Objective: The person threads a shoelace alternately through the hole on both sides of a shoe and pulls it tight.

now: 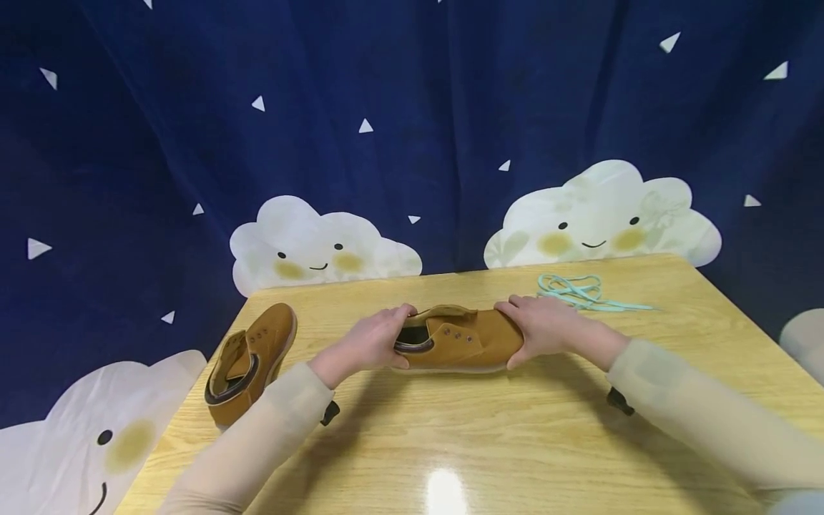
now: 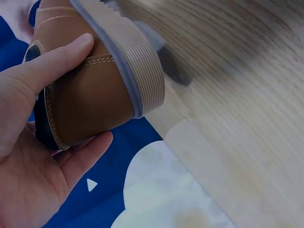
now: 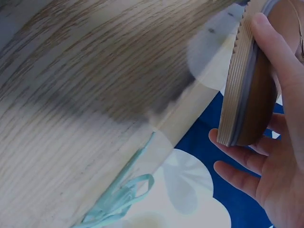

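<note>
A brown leather lace-up shoe [image 1: 492,340], its eyelets without a lace, is held sideways above the table between both hands. The left hand [image 1: 370,343] grips its heel end. In the left wrist view, the thumb of that hand [image 2: 35,183] lies along one side of the heel [image 2: 95,97] and the fingers are on the other. At the toe end, the right hand [image 1: 543,325] holds on. In the right wrist view, this hand's [image 3: 280,175] thumb presses near the ribbed sole [image 3: 233,95], with fingers curled under the toe.
A second brown shoe [image 1: 278,332], also unlaced, stands at the left of the wooden table [image 1: 502,443]. A loose bundle of mint-green shoelaces [image 1: 569,290] lies at the back right, behind the right hand. A dark blue curtain [image 1: 425,86] with clouds hangs behind the table.
</note>
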`<state>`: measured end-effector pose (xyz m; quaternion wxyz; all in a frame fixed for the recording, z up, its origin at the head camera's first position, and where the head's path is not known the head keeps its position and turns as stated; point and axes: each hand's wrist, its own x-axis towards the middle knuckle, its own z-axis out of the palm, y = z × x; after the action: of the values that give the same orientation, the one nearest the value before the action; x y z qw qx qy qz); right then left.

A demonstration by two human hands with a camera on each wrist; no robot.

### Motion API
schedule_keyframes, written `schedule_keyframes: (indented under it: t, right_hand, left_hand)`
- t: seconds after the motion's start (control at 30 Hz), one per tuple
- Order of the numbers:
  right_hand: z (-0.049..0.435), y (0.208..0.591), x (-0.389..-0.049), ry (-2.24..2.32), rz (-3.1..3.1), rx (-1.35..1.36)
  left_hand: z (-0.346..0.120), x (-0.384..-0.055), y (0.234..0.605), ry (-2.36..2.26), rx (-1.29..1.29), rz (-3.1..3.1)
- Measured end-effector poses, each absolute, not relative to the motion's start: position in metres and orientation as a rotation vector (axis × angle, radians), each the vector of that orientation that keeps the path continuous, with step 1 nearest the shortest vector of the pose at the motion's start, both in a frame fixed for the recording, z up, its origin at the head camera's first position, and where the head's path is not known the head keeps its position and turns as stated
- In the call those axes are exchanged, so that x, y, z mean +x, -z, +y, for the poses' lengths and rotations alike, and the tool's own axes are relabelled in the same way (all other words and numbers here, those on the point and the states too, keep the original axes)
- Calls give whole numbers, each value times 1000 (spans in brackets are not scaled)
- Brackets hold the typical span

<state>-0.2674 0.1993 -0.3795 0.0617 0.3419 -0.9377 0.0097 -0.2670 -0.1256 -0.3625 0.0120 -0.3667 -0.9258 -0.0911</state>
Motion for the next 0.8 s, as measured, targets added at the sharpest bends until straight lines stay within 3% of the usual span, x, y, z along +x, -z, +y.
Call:
schedule_keyframes:
  t: [0.8]
  right_hand:
    - [205,398,-277,-248,-3063,1014]
  left_hand:
    - [-119,-274,374,261,-1150,-3032]
